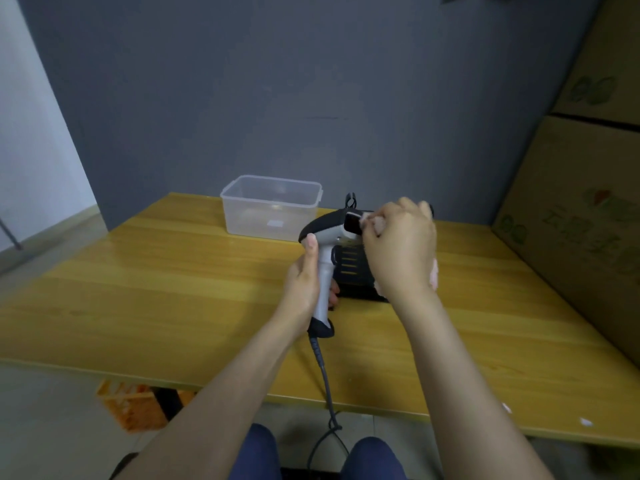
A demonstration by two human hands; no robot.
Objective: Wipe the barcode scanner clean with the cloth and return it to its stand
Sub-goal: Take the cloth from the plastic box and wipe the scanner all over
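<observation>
My left hand (304, 282) grips the white handle of the barcode scanner (327, 237), holding it upright above the table with its black-topped head turned right. My right hand (398, 247) is closed around a pale pink cloth (375, 224) and presses it against the scanner's front window. Bits of the cloth also poke out below that hand. The black stand (353, 268) sits on the table just behind the scanner, partly hidden by both hands; its thin clip rises at the back. The scanner's grey cable (323, 372) drops over the table's front edge.
A clear plastic tub (272, 206) stands at the back of the yellow wooden table (173, 289), left of the stand. Cardboard boxes (585, 202) stack along the right side. An orange crate (131, 407) sits on the floor under the front edge. A grey wall is behind.
</observation>
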